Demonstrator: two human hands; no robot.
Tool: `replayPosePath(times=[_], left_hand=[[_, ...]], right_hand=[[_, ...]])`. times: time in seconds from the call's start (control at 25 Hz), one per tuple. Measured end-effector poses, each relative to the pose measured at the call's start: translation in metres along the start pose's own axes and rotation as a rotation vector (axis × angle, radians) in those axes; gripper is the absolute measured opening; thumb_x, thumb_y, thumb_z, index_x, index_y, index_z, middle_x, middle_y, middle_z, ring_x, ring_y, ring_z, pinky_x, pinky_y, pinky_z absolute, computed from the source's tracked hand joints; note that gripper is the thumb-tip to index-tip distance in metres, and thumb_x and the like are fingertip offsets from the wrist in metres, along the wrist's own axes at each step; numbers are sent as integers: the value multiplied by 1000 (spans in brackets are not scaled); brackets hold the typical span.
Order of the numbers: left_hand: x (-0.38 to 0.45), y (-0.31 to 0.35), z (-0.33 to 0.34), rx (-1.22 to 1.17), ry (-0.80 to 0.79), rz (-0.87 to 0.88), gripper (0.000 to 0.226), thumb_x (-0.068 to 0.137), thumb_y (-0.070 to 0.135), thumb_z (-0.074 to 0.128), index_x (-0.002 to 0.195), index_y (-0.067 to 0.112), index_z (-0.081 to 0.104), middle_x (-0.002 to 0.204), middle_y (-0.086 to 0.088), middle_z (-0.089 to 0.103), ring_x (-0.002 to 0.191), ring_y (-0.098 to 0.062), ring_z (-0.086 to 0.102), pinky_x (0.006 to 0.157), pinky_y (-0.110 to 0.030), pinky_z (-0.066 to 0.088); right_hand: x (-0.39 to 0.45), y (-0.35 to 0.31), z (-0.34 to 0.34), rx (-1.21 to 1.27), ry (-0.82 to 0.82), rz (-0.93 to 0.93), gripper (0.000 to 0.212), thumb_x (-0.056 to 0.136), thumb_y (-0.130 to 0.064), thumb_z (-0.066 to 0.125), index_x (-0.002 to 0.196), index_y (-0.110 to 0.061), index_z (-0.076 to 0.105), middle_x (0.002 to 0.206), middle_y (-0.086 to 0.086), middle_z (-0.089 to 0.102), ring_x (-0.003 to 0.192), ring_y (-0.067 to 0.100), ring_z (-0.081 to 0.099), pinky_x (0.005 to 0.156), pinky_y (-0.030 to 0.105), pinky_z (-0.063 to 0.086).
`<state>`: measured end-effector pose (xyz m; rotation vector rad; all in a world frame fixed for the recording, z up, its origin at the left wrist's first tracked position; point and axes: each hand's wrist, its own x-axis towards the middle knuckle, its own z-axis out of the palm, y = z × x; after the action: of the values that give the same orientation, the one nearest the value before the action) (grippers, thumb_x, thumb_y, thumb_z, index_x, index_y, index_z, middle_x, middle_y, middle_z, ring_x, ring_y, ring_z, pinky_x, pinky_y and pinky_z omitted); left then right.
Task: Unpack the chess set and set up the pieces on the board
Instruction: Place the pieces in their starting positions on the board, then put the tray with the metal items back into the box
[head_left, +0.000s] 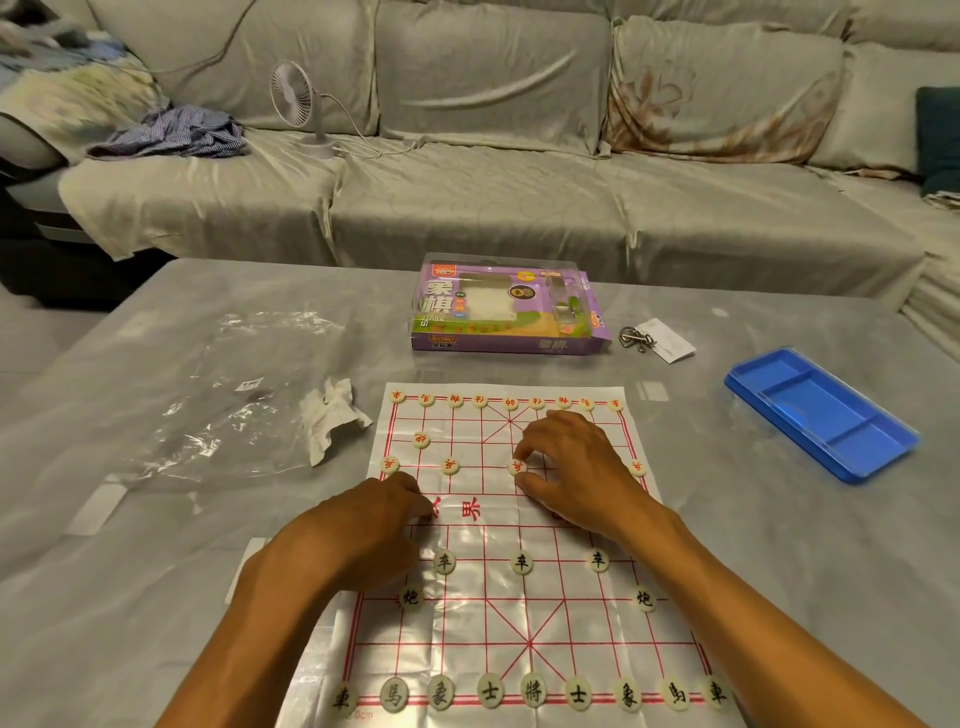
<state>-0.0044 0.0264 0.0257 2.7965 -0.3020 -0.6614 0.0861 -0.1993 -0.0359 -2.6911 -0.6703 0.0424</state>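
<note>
The paper xiangqi board (519, 587) is laid flat on the surface (156, 545), its long axis running away from the person. The red soldier piece (517, 467) at the middle of the far soldier row is pinched between the curled fingers (524, 451) and thumb of the right hand (571, 467); the piece lies just beyond and to the left of that palm, on or very near its grid point. The left hand (384, 512) rests over the river band with its fingers curled down; whether a piece is held under them cannot be told. The right hand is therefore the one engaged with the piece, and only a slight nudge along the row appears to be needed to centre it.

The far back row (506, 401) is filled with red pieces, and red soldiers (449, 465) stand to the left and at the right edge. One red cannon (421, 440) is seen on the left; its partner on the right side would be covered by the right hand. The near side is judged unfinished: the black back row (532, 690) is complete, two black cannons (644, 598) stand in place, but only three black pieces (521, 561) are seen in the soldier row, the left forearm covering part of it.

Beyond the board lie the purple chess set box (506, 312), a crumpled tissue (332, 421), a clear plastic bag (234, 395) and a blue tray (821, 410), all well apart from the hands.
</note>
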Motion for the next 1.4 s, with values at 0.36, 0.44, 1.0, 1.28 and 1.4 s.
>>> replayPosePath(times=[0.36, 0.44, 1.0, 1.28, 1.4], left_hand=[[0, -10, 0, -90, 78, -29, 37, 96, 26, 50, 132, 29, 52, 140, 9, 43, 121, -13, 49, 96, -24, 44], [-2, -15, -3, -100, 127, -70, 39, 96, 24, 50, 134, 28, 50, 140, 7, 45, 120, -14, 51, 94, -24, 45], [-23, 7, 16, -119, 625, -26, 61, 91, 32, 58, 145, 37, 30, 147, 4, 42, 125, -20, 51, 97, -39, 47], [-48, 25, 30, -155, 667, 13, 70, 90, 35, 58, 147, 41, 18, 154, 7, 27, 136, -22, 39, 104, -43, 40], [-47, 30, 33, -188, 654, -9, 69, 90, 37, 57, 147, 43, 17, 154, 7, 26, 136, -22, 39, 103, -43, 41]], right_hand=[[0, 2, -1, -4, -10, -12, 30, 91, -45, 59, 117, -29, 62, 136, -10, 53, 132, 11, 37, 112, 29, 22], [1, 3, 0, -6, -12, -8, 31, 91, -46, 59, 118, -30, 61, 136, -11, 52, 133, 11, 36, 113, 30, 21], [-95, -3, -47, 102, 89, 151, 45, 88, -55, 58, 128, -36, 52, 146, -14, 41, 142, 9, 24, 116, 35, 21], [-133, -8, -54, 182, 114, 218, 41, 89, -51, 60, 127, -36, 52, 145, -14, 40, 138, 8, 30, 111, 31, 30], [-138, 2, -61, 213, 118, 269, 49, 89, -48, 61, 134, -36, 45, 148, -11, 37, 137, 12, 34, 109, 34, 34]])
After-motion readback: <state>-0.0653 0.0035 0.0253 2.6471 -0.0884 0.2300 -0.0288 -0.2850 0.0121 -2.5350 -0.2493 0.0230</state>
